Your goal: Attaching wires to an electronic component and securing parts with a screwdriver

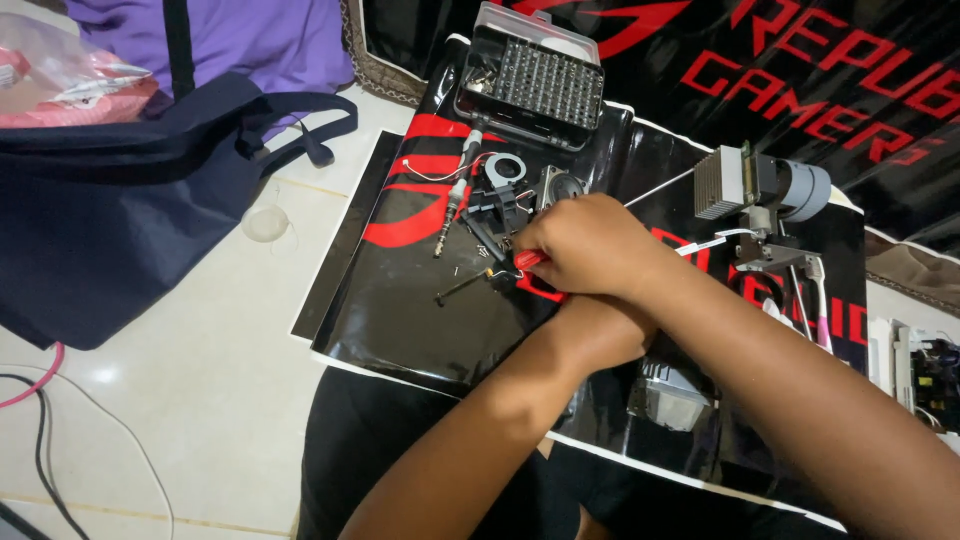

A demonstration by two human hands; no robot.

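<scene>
My right hand (pixel 590 245) is closed around a small red-handled tool (pixel 530 259), whose tip points left at a small black part (pixel 497 275) on the black and red mat (pixel 400 300). My left forearm crosses beneath the right one. The left hand is hidden under my right wrist, and only my left wrist (pixel 600 335) shows. Loose pieces lie just left of the tool: a grey ring (pixel 505 168), a black bracket (pixel 492 207), a silver-shafted driver (pixel 450 215) and a thin dark bit (pixel 460 289).
An open case of driver bits (pixel 530 85) stands at the mat's far end. A finned metal module with a grey cylinder (pixel 760 185) sits at the right, above a pink-handled brush (pixel 817 310) and a metal box (pixel 672 398). A dark bag (pixel 100 220) and cables (pixel 40 440) lie on the left floor.
</scene>
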